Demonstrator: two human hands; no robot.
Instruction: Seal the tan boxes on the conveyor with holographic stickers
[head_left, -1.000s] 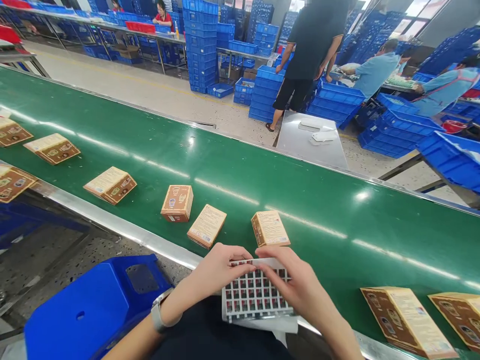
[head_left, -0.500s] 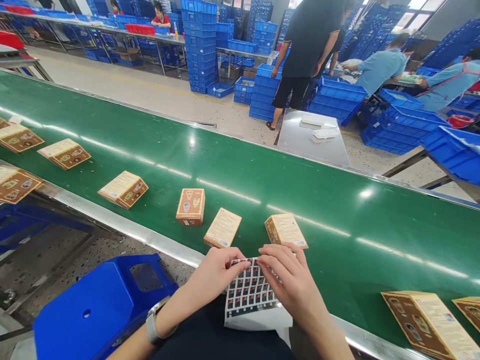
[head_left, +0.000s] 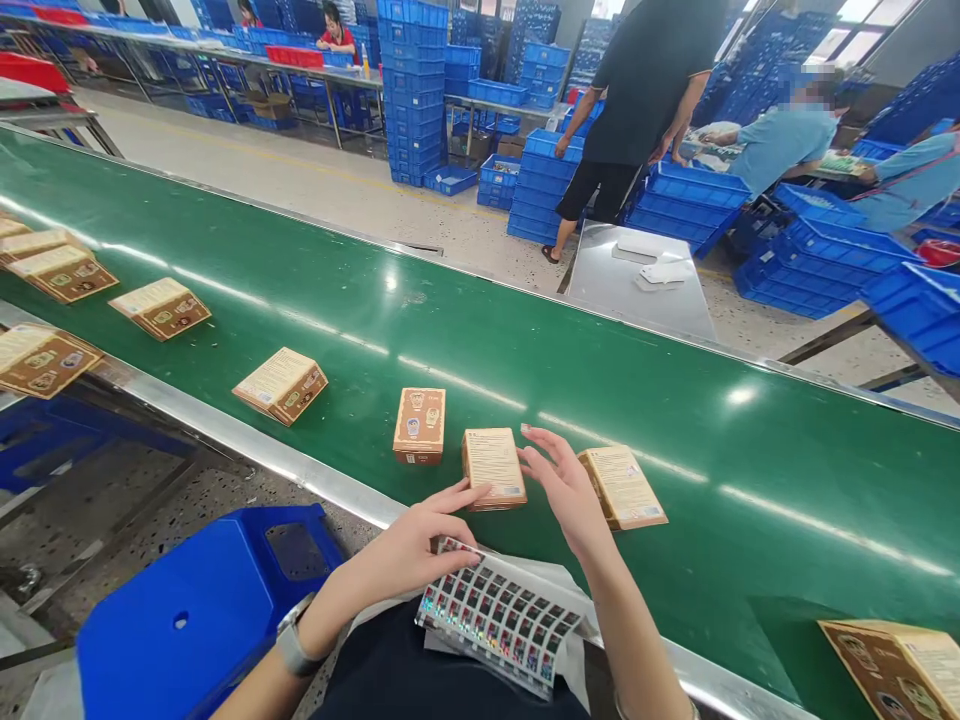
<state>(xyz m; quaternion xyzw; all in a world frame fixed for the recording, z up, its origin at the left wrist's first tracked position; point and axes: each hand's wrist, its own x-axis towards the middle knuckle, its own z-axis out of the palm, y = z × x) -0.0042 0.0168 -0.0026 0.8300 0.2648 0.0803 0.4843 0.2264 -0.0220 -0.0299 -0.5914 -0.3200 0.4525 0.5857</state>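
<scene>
My left hand (head_left: 401,555) holds a sheet of small shiny stickers (head_left: 499,615) between thumb and fingers, low in front of my body. Its stretched index finger touches the lower left of a brown and cream carton (head_left: 495,462) on the green belt. On the carton's right side is my right hand (head_left: 559,480), fingers bent and partly apart. A tiny pale piece, seemingly a sticker (head_left: 526,429), sits on its index fingertip. Another carton (head_left: 626,485) lies just right of that hand, and one showing its brown face (head_left: 418,425) stands to the left.
The green conveyor belt (head_left: 322,270) crosses the view, with several more cartons (head_left: 281,385) to the left and one (head_left: 892,665) at lower right. A blue stool (head_left: 180,600) stands at lower left. Beyond the belt are a metal table (head_left: 637,280), stacked blue crates (head_left: 411,95) and several people.
My right hand has left the sticker sheet and moved up beside the carton. My left index finger now touches that carton; the sheet has tilted. The nearby cartons have shifted right along the belt.
</scene>
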